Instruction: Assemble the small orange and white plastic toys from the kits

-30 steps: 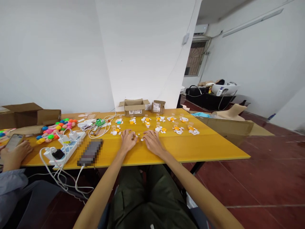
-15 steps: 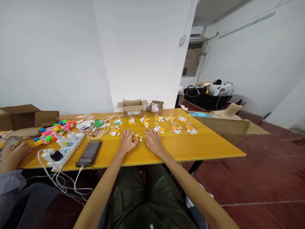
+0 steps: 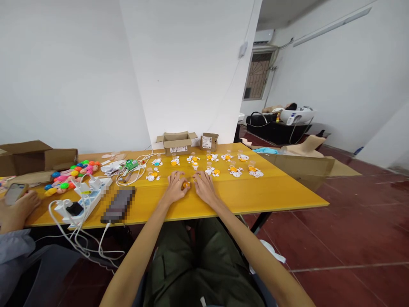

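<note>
On the yellow table [image 3: 255,194], my left hand [image 3: 175,188] curls its fingers and thumb around a small orange round plastic piece [image 3: 186,184]. Close beside it on the right, my right hand [image 3: 205,187] has its fingers bent down towards that piece; whatever is under its fingertips is hidden. Beyond both hands lie small groups of white and orange plastic parts with clear cups, such as an orange disc [image 3: 216,172] and a white disc [image 3: 236,173]. One group to the left holds a teal piece [image 3: 156,163].
Two small cardboard boxes [image 3: 177,143] stand at the wall. To the left are a phone [image 3: 119,204], a power strip [image 3: 92,200] with tangled white cables, colourful toys [image 3: 73,175] and a large open carton [image 3: 38,157]. Another person's hand [image 3: 24,207] holds a phone at far left.
Both hands have come closer together, my left hand shifting right with the orange piece. The small white part seen between them is no longer visible. The view has shifted slightly.
</note>
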Motion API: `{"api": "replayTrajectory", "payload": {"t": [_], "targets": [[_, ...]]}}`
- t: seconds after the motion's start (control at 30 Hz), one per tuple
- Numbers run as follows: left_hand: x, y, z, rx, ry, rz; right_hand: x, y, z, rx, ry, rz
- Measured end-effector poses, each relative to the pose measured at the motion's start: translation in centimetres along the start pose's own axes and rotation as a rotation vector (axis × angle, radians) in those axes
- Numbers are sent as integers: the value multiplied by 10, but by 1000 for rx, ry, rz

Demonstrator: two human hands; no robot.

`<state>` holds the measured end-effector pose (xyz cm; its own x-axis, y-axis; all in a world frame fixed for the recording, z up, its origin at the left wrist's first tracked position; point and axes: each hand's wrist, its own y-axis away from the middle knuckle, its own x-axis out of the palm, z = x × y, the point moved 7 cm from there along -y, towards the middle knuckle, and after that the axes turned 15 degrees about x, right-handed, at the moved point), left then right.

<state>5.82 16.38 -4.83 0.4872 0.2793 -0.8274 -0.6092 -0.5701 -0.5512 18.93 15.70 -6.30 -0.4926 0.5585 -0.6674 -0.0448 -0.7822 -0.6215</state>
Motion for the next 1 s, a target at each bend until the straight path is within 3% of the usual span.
{"api": "replayTrajectory", "payload": {"t": [0.63, 0.73, 0.87, 1.0], "targets": [[4, 2, -3, 9, 150, 62, -4, 0, 6, -39, 57, 24], [-1, 2, -2, 10, 191, -1, -2, 2, 9, -46, 114, 80], [-15, 4, 8, -58, 189, -171, 5, 4, 13, -104, 145, 152], [-19, 6, 19, -150, 121, -225, 10, 5, 13, -131, 156, 198]]}}
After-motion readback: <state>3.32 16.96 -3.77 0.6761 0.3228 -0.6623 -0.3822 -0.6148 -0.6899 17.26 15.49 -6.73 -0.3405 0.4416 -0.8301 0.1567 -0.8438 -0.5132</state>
